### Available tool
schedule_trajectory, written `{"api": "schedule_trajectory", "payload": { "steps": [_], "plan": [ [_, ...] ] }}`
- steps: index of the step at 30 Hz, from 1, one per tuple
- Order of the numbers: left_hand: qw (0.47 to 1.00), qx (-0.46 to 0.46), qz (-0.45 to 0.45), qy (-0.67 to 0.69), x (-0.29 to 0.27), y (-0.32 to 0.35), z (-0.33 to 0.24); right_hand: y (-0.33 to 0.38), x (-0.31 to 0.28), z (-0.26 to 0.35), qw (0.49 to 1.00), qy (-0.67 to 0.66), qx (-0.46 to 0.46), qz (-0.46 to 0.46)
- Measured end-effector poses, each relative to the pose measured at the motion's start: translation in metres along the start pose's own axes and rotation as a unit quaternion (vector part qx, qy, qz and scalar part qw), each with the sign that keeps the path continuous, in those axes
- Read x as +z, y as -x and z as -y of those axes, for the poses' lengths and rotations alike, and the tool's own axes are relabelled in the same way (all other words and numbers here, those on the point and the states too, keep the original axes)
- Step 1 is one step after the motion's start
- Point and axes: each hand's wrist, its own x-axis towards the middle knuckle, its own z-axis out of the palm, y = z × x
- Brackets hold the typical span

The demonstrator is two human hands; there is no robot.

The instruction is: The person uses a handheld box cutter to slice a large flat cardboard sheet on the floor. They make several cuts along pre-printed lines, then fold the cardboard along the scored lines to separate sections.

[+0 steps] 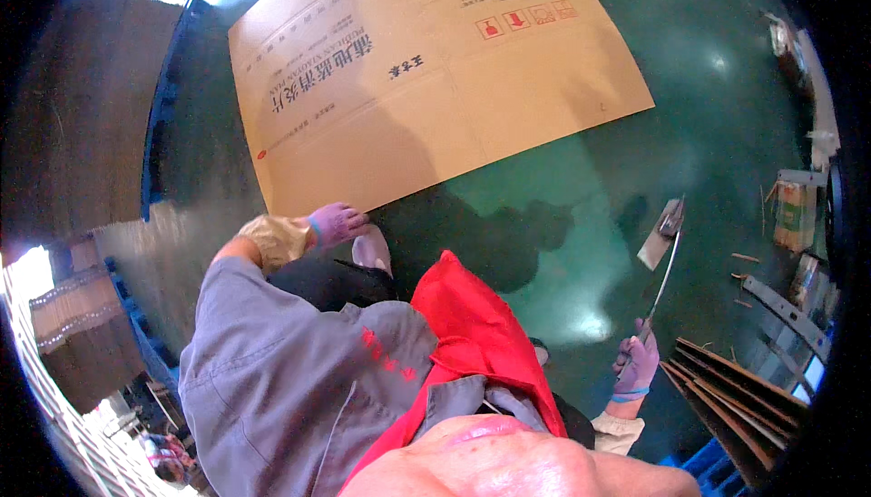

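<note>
A large flat brown cardboard sheet (435, 125), printed in black with small red marks, spreads ahead of me. At its near left edge, my left hand (337, 223) in a purple glove has its fingers closed on the border. Low on the right, my right hand (637, 365), also gloved in purple, is closed round the handle end of a long thin metal rod tool (665, 275). The rod reaches away from me to a small grey head. Beside that head is a pale flat rectangular piece (653, 248); whether it is joined to the tool I cannot tell.
Stacked brown cardboard (82, 107) stands on the left beside a blue pallet edge (161, 116). Several cardboard strips (726, 402) lean at the lower right, above blue slats (703, 476). Metal parts (787, 311) and a box-like item (796, 216) line the right side. The floor (562, 279) is green.
</note>
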Motion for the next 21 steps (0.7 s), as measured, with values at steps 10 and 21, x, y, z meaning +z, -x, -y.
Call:
{"api": "schedule_trajectory", "payload": {
  "steps": [10, 21],
  "plan": [
    [0.959, -0.218, -0.091, 0.156, -0.087, -0.176, 0.111, -0.005, 0.159, 0.103, 0.976, 0.111, -0.04, 0.182],
    [0.686, -0.119, -0.156, 0.7, -0.086, -0.193, 0.027, -0.003, 0.344, 0.011, 0.946, 0.181, -0.139, 0.232]
  ]
}}
